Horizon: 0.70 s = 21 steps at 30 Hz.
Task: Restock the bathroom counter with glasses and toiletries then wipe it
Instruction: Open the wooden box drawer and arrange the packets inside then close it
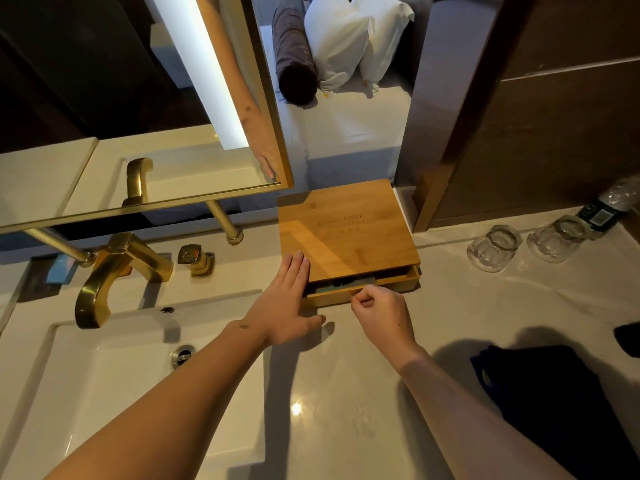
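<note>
Bamboo toiletry box sits at the back of the worktop, right of the basin, its drawer slid out a little toward the person — packets just visible inside. Left hand lies flat, fingers straight, pressing the lid's near-left corner to steady it. Right hand is the closer one to the drawer, its grip curled tight, pinching at the drawer's front edge. The drawer runs front-to-back, so any slide goes along that line. Two upturned glasses stand well right, a dark cloth nearer.
</note>
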Each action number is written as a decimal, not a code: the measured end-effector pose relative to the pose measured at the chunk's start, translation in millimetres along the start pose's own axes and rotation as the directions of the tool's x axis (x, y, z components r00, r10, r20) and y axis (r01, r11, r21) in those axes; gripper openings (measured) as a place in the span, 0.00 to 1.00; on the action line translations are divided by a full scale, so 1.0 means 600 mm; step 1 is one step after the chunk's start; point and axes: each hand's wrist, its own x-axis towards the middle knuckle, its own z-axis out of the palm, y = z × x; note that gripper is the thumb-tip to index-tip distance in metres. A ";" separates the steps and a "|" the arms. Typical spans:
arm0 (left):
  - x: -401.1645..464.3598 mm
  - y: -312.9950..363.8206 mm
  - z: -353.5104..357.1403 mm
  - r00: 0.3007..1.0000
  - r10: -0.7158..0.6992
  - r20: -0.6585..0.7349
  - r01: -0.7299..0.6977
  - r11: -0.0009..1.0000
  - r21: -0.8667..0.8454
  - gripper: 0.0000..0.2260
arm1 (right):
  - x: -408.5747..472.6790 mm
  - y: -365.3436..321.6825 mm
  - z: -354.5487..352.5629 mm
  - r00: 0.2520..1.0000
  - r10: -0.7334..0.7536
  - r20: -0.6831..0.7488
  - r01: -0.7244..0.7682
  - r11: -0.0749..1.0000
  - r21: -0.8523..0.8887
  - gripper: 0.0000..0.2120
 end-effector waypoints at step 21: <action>0.008 -0.001 0.008 0.999 0.019 -0.034 -0.015 0.993 0.117 0.60 | 0.042 -0.018 0.003 0.999 -0.021 -0.027 0.021 1.000 0.017 0.04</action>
